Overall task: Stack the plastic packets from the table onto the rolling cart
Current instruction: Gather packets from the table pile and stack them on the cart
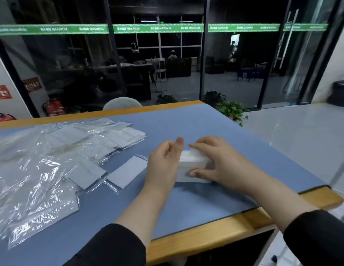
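Blue-topped bench beside dark glass wall. Small white packet stack sits on bench between both hands: right hand fingers grasp it, left hand loosely curled against its left side. Loose plastic packets spread at left.

View: I have just one camera, worn on the person's head.
Facing: it looks forward and down, across the blue mat-covered table with a wooden edge toward the dark glass wall with a green stripe.
Nearness: it sits close; the left hand and right hand fill the middle, and both black sleeves reach the bottom edge.
Width: the lens is wide, so straight lines bend near the sides.
Left side: I see clear shiny plastic packets spread out.
Right side: pale floor.
Shared part: none, only one view.
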Demonstrator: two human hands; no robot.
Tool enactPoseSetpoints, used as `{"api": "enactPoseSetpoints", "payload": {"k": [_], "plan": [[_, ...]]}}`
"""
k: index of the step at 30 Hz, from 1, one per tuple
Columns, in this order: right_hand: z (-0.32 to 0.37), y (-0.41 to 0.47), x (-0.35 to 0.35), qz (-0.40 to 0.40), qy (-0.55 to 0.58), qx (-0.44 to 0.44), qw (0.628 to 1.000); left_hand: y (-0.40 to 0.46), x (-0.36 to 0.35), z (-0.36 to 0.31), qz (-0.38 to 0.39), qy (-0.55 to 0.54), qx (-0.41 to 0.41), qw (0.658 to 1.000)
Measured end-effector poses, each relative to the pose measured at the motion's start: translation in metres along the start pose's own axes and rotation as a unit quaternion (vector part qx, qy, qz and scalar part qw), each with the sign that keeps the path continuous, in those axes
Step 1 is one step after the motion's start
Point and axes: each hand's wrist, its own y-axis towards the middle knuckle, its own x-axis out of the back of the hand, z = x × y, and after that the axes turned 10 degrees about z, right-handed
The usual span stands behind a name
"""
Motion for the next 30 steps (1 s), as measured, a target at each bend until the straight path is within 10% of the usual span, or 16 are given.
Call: {"api": "enactPoseSetpoints", "payload": {"k": [10, 22, 30], "plan": [[-0.005, -0.025, -0.011, -0.052, 0.276, -0.144, 0.949, 0.006, -0.001, 0.01, -0.026, 0.009, 0.008, 1.0], [0.042, -0.001, 0.006, -0.058, 0.313, -0.045, 0.947, -0.018, 0.062, -0.011, 0.188, 0.149, -0.019, 0.971], [0.094, 0.074, -0.021, -0.018, 0.35, -0.113, 0.93, -0.034, 0.158, -0.012, -0.123, 0.196, -0.026, 0.973]]}}
